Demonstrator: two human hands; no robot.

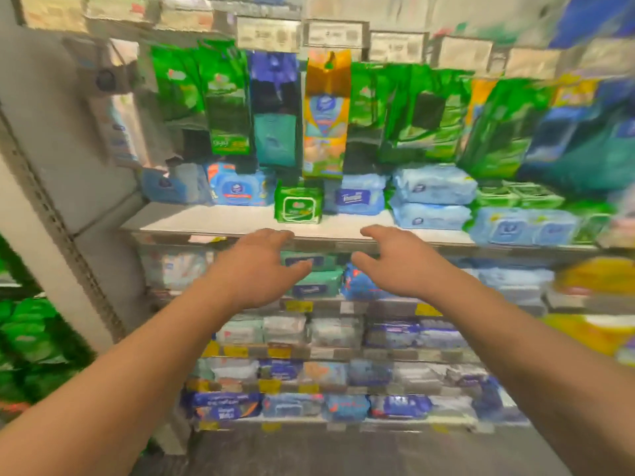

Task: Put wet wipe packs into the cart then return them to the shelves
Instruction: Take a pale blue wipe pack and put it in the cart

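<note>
Green small pack (298, 209): 1 on shelf (206, 221) | hands: 2, left (256, 269), right (395, 262), apart, empty, fingers relaxed

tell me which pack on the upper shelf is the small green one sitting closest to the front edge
The small green pack standing just above the left hand. It sits forward of the blue packs beside it and is far shorter than the tall green bags behind.

A small green wet wipe pack (298, 209) stood upright near the front of the white shelf (206, 221), apart from its neighbours. Behind and right of it, pale blue packs (433, 197) lay flat in a stack of two. Tall green packs (228, 108) stood upright along the back; labels were blurred.
</note>
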